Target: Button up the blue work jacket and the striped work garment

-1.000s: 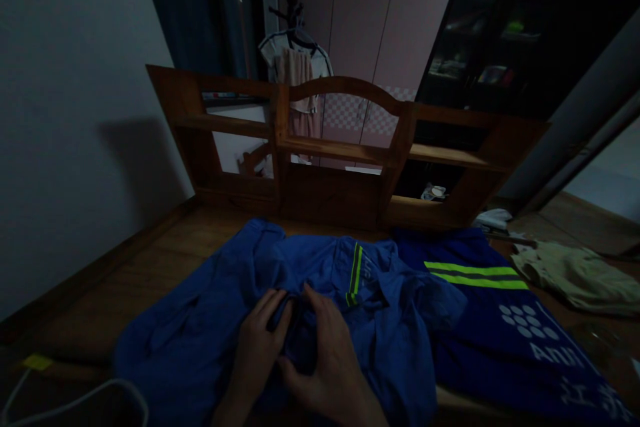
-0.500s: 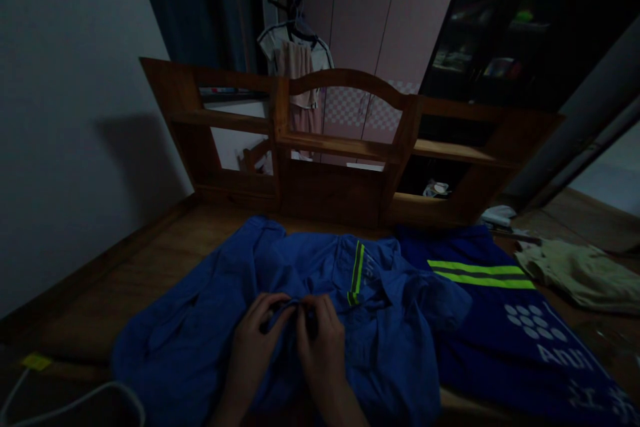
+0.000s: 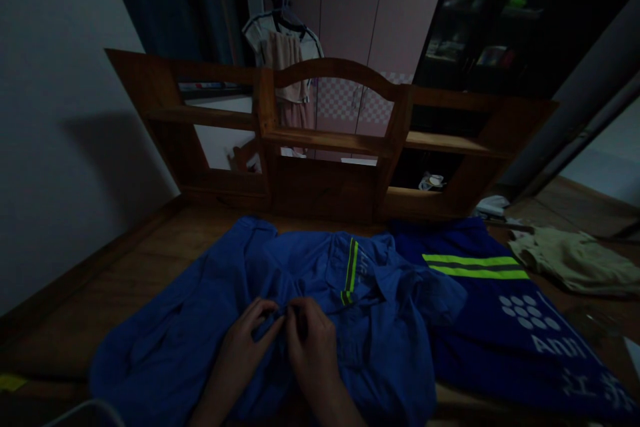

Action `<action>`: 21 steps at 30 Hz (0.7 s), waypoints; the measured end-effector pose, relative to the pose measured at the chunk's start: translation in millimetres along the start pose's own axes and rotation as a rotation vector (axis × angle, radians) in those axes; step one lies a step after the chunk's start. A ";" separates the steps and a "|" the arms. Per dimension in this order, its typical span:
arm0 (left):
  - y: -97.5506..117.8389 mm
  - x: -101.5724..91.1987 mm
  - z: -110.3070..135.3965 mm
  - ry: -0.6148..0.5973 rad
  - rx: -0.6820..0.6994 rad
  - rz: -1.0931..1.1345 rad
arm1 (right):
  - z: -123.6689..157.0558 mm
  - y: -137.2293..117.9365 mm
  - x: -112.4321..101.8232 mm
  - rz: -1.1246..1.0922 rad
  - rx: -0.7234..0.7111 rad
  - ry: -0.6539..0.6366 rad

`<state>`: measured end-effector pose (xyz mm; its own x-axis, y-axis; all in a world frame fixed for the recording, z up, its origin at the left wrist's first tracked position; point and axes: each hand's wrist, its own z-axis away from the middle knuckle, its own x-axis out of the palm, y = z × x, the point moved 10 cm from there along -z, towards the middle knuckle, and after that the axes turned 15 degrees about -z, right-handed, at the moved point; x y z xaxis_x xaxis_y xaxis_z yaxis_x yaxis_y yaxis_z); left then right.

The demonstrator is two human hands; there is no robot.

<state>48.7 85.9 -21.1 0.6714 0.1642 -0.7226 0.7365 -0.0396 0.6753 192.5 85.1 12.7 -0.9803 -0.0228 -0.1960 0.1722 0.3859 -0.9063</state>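
A blue work shirt (image 3: pixel 210 293) with a yellow-green stripe on its chest pocket lies spread on a wooden bed platform (image 3: pixel 125 267). My left hand (image 3: pixel 245 340) and my right hand (image 3: pixel 310 343) meet at the middle of the shirt front. Both pinch the fabric where the two front edges come together, fingers curled and touching. What lies between the fingertips is too dark and small to make out.
A darker blue garment (image 3: pixel 500 313) with yellow-green stripes and white print lies to the right, overlapped by the shirt. An olive cloth (image 3: pixel 570 263) sits at the far right. A wooden headboard (image 3: pixel 330 147) with shelves stands behind, clothes hanging on a rack (image 3: pixel 280 40) beyond it.
My right hand has risen from lying flat on the shirt to a pinch beside my left hand. The view has shifted slightly to the right and down.
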 end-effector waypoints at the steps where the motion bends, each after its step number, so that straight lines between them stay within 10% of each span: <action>1: -0.9 0.0 -0.2 -0.006 -0.008 0.005 | 0.1 0.2 -0.5 0.007 0.008 0.002; 21: -16.2 -10.3 2.3 0.074 -0.104 0.043 | 9.7 -4.7 12.7 0.097 -0.093 -0.123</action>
<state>30.1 82.6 -25.0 0.6918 0.2369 -0.6822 0.6918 0.0535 0.7201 180.2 74.0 10.9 -0.9394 -0.0910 -0.3305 0.2506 0.4757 -0.8432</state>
